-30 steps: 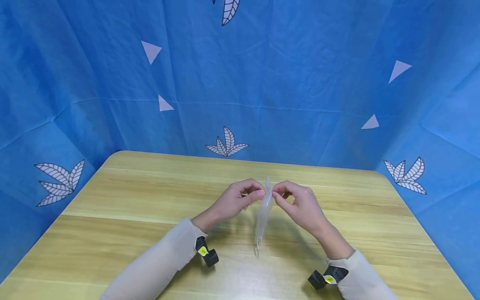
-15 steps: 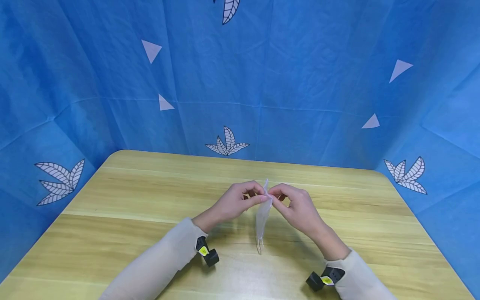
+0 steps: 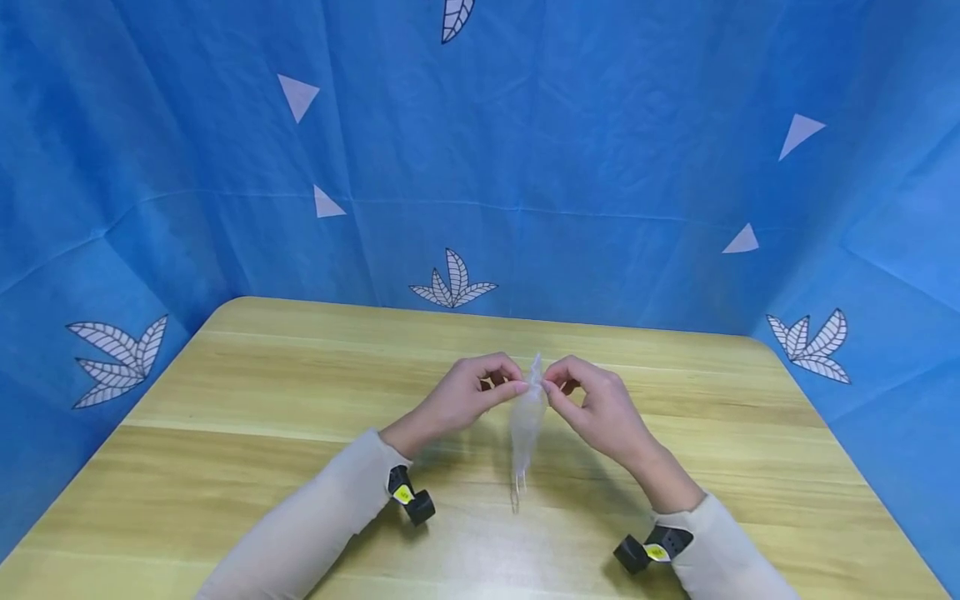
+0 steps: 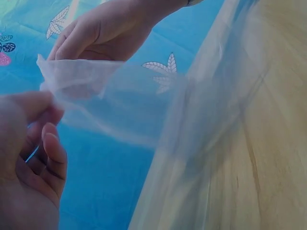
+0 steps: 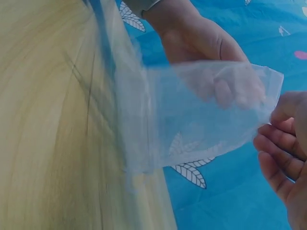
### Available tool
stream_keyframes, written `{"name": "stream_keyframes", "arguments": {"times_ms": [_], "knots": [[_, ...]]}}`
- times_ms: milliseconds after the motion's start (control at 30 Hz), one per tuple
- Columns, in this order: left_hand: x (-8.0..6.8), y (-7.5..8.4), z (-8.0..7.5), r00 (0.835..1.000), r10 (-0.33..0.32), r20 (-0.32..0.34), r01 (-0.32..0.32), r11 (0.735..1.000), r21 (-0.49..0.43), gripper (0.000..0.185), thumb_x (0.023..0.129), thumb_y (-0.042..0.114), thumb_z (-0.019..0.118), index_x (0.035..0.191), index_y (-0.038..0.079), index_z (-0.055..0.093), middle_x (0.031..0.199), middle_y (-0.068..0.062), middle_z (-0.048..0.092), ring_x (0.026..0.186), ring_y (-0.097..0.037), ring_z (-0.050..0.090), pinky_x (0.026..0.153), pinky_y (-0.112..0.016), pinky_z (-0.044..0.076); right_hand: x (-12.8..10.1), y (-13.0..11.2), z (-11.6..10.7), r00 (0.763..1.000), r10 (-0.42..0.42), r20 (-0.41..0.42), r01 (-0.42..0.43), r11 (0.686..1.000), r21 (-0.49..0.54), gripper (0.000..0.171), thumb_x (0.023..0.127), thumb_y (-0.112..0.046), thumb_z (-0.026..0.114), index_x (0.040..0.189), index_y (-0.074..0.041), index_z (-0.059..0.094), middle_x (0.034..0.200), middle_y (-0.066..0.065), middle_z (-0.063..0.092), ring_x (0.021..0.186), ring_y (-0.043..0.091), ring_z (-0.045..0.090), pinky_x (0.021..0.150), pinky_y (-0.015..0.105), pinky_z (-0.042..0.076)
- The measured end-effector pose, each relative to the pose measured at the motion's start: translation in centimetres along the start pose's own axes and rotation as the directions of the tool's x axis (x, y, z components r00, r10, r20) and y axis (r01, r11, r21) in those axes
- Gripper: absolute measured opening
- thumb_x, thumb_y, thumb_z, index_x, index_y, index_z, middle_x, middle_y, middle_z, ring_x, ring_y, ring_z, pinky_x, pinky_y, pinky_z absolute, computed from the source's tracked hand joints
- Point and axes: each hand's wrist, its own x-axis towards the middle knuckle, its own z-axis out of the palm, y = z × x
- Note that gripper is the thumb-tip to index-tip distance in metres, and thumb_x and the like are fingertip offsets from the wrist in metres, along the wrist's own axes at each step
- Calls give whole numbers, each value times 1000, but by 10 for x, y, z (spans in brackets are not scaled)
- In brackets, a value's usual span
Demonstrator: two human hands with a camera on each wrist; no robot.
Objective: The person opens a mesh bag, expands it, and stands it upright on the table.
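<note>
Both hands were above the middle of the wooden table (image 3: 300,392). Left hand (image 3: 468,398) and right hand (image 3: 596,408) each pinched the top edge of a sheer white mesh pouch (image 3: 527,421), which hung between them, its strings just touching the table. Blue cloth backdrop (image 3: 525,167) rose behind the table's far edge; bare wood lay on both sides of the hands.

A thin, translucent white mesh pouch (image 3: 527,417), soft and matt like gauze, is seen above a smooth, lightly glossy light-wood table (image 3: 225,392). Matt blue non-woven cloth (image 3: 600,167), creased and printed with white leaves, is hung behind.
</note>
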Motion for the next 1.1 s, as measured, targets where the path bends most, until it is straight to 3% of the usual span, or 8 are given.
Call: {"name": "stream_keyframes", "arguments": {"times_ms": [267, 467, 633, 767, 933, 1100], "knots": [[0, 3, -4, 999, 35, -13, -35, 998, 51, 4, 96, 12, 64, 92, 13, 66, 79, 4, 59, 71, -14, 52, 56, -24, 43, 0, 1, -1, 1000, 14, 1, -14, 1000, 3, 14, 89, 0, 62, 93, -13, 59, 86, -9, 62, 76, 7, 57, 71, 35, 52], [1, 3, -3, 999, 31, -36, -30, 999, 19, 5, 97, 19, 64, 96, 14, 66, 81, 3, 60, 70, -15, 53, 56, -25, 44, 0, -2, 1, 997, 73, 22, -74, 997, 17, 5, 95, -8, 63, 98, -12, 61, 86, -8, 62, 77, 9, 58, 68, 37, 52], [0, 3, -3, 999, 21, -46, -22, 1000, -4, 5, 97, 22, 64, 97, 18, 66, 83, 4, 62, 68, -16, 53, 52, -26, 43, 1, -2, 6, 994, 99, 55, -100, 995, 24, 13, 94, -11, 67, 106, -12, 62, 90, -7, 66, 80, 9, 61, 69, 37, 54], [0, 0, -2, 999, 24, -43, -25, 1000, -9, 4, 97, 21, 64, 96, 18, 67, 83, 5, 62, 67, -15, 52, 50, -25, 40, 1, -3, 8, 993, 110, 37, -110, 994, 7, 13, 92, -12, 69, 104, -12, 65, 87, -8, 66, 77, 8, 61, 66, 38, 54], [0, -2, 0, 998, 29, -55, -29, 1000, -9, 5, 95, 20, 66, 94, 16, 68, 82, 5, 63, 65, -13, 51, 53, -24, 41, -1, -3, 9, 993, 116, 10, -116, 993, -12, 7, 92, -11, 69, 98, -15, 68, 81, -10, 63, 71, 7, 57, 55, 29, 48], [1, 1, -2, 996, 12, -86, -11, 1000, 12, 5, 92, 18, 70, 92, 14, 66, 82, 5, 61, 64, -13, 51, 54, -24, 42, 0, 0, 8, 997, 81, 0, -81, 997, -8, 8, 92, -9, 69, 98, -15, 67, 81, -10, 62, 68, 7, 54, 53, 25, 43]]}}
